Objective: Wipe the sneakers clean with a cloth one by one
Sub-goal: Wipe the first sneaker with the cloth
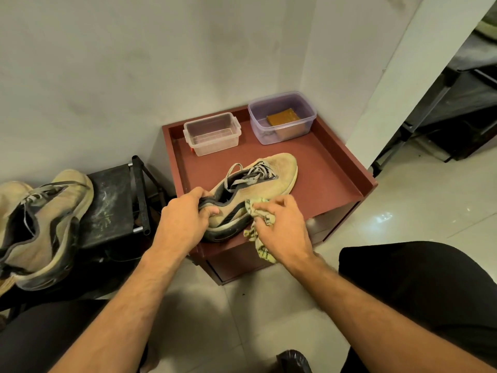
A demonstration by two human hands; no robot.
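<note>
A dusty tan sneaker (271,176) with grey laces lies on its sole on the red-brown tray-topped cabinet (328,168), toe pointing to the far right. My left hand (185,216) grips its heel collar, thumb over the rim. My right hand (282,224) holds a bunched yellow-green patterned cloth (255,208) against the sneaker's near side, with a tail of cloth hanging below the hand. A second tan sneaker (45,224) rests on a black rack at the left.
A clear empty plastic box (212,133) and a purple-tinted tub (282,117) holding a brown block stand at the back of the tray. The black rack (115,200) is left of the cabinet. White walls close the corner behind. My dark-clothed knees frame the tiled floor.
</note>
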